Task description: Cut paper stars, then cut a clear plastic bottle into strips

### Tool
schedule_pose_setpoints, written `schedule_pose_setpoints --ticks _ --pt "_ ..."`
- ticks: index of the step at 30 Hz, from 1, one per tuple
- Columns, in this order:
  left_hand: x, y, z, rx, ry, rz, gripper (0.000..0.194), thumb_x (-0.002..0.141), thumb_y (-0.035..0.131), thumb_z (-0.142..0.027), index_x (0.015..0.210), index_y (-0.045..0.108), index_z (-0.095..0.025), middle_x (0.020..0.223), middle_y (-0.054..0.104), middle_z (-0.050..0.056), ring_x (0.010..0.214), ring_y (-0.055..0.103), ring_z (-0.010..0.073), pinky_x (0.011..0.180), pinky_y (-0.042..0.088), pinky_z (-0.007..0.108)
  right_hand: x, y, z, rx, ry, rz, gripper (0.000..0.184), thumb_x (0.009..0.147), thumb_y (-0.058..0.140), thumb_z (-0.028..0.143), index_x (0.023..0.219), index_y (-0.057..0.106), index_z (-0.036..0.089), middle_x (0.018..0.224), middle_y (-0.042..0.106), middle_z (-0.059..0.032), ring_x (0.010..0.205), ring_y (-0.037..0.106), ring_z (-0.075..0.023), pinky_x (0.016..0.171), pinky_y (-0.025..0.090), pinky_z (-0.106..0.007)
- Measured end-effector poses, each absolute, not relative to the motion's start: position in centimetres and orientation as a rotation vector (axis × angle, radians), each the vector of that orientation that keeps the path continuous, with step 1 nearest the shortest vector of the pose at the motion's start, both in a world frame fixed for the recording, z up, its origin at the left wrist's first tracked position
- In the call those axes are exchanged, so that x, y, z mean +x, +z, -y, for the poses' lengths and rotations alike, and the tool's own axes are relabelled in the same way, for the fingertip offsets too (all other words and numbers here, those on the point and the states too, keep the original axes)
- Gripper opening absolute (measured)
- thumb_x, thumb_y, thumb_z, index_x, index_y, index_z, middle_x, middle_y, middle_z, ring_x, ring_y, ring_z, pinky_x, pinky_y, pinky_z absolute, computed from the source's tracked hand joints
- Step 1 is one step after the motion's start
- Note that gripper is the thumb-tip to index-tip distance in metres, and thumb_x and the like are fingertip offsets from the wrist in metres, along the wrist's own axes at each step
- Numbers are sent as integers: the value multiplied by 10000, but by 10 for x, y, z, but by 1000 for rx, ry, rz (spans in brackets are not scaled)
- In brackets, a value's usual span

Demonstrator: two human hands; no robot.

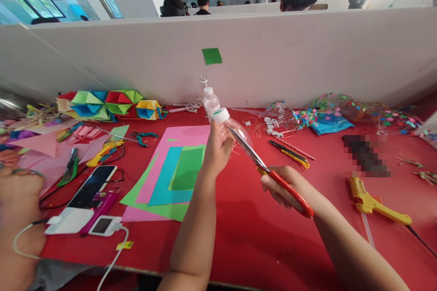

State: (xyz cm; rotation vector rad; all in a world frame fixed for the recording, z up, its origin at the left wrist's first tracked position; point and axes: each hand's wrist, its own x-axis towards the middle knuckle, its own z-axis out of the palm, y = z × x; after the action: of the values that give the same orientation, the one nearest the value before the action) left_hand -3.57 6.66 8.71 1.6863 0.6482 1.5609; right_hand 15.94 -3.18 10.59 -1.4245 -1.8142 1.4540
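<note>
My left hand (217, 150) is closed around the neck of a clear plastic bottle piece (244, 134) with a white cap (221, 115). In my right hand (290, 184) is a pair of scissors (252, 152) with red handles, the fingers wrapped round them. Their blades point up and left and lie against the clear plastic; whether they cut into it I cannot tell. Behind my left hand stands a clear bottle (210, 100) with a white cap. Sheets of green, blue and pink paper (160, 173) lie layered beside my left forearm.
A yellow glue gun (378, 204) and a yellow utility knife (293, 154) lie to the right. Folded paper shapes (102, 104), pliers (145, 137), a phone (94, 186) and cables lie left. Another person's arm (20, 218) rests at the left edge. A white partition (273, 54) stands behind.
</note>
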Motion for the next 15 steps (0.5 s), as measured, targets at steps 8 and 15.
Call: schedule_pose_setpoints --ticks 8,15 --pt "-34 86 -67 1713 1570 -627 214 923 566 -327 1097 467 -253 957 615 36 887 636 180 819 523 367 164 112 33 -1372 1468 1831 584 844 471 752 709 515 185 475 472 44 399 447 -88 418 364 -207" --pt "-38 81 -66 1713 1512 -703 255 925 553 -342 1145 457 -257 1029 614 57 941 629 194 858 498 381 164 111 31 -1419 1499 1734 539 814 551 711 693 524 186 435 447 61 354 411 -77 368 329 -189"
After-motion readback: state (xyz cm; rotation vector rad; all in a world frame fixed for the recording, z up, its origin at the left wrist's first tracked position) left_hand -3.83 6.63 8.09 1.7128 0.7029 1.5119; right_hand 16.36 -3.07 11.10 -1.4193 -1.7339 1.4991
